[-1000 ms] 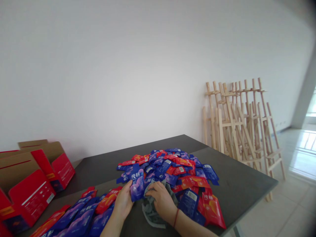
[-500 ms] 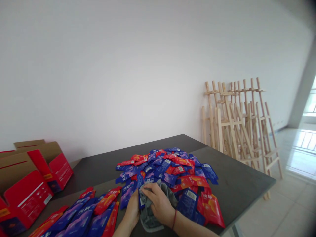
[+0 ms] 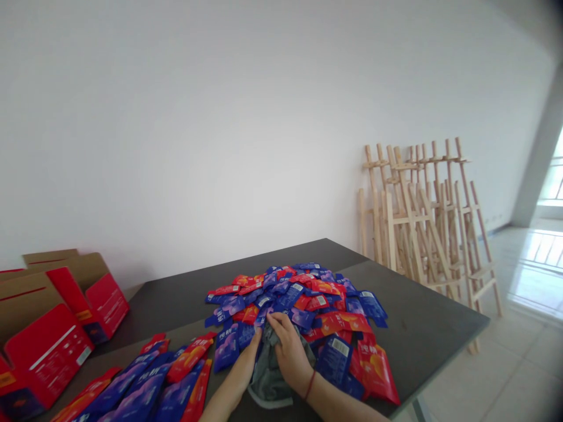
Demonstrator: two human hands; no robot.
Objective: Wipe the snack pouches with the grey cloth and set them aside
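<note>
Both hands are together at the near side of the bench [image 3: 422, 319], and the right hand [image 3: 288, 349] has its grip bunched narrow on a grey cloth [image 3: 271, 378], a red band [image 3: 310, 385] around that wrist. Here's the left hand [image 3: 244, 366], tucked close beside it at nine o'clock, fingers mostly hidden by the cloth, so there's no telling how tight its grip is. A sliver of blue-purple pouch [image 3: 263, 319] peeks out at the fingertips; whether it is pinched or lying there can't be made out.

Straight up at twelve to one o'clock, the big heap of pouches [image 3: 290, 296], red and blue all jumbled! Over at three o'clock, a dark blue pouch with a barcode [image 3: 336, 357] lies near the right hand, a glossy red pouch [image 3: 377, 366] just beyond it. At nine o'clock, a blue pouch with white lettering [image 3: 226, 347] lies flat, just beside the left hand. Further round, between eight and nine, a second batch of pouches [image 3: 147, 387] overlaps in a slanting spread. Red cartons [image 3: 53, 351], flaps up, stand past that batch towards ten, and wooden easels [image 3: 413, 223] lean together at two o'clock.
</note>
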